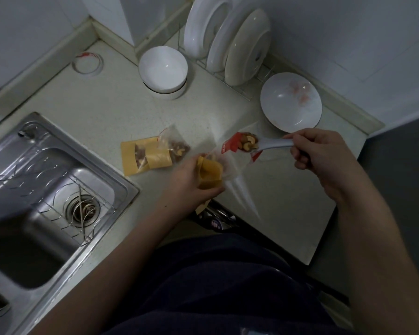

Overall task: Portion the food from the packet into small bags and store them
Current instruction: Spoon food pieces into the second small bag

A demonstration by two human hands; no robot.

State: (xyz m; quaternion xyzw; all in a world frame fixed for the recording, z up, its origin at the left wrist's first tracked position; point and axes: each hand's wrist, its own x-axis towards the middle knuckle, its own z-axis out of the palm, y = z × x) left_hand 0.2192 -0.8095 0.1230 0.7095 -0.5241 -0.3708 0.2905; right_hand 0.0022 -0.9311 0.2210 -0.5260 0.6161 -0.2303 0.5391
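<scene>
We pinch a small bag [209, 174] w/ left hand [191, 180], mouth up to catch nuts; right hand [324, 153] grips loaded spoon [264, 143] over red packet [230, 146] on desk [288, 189].

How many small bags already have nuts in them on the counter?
2 filled small bags lie side by side right of the sink: one yellow-fronted, one clear-sided overlapping it. A third is in the left hand, contents unclear.

No text can be read; the white marks on the red packet [230, 145] are blurred
</scene>
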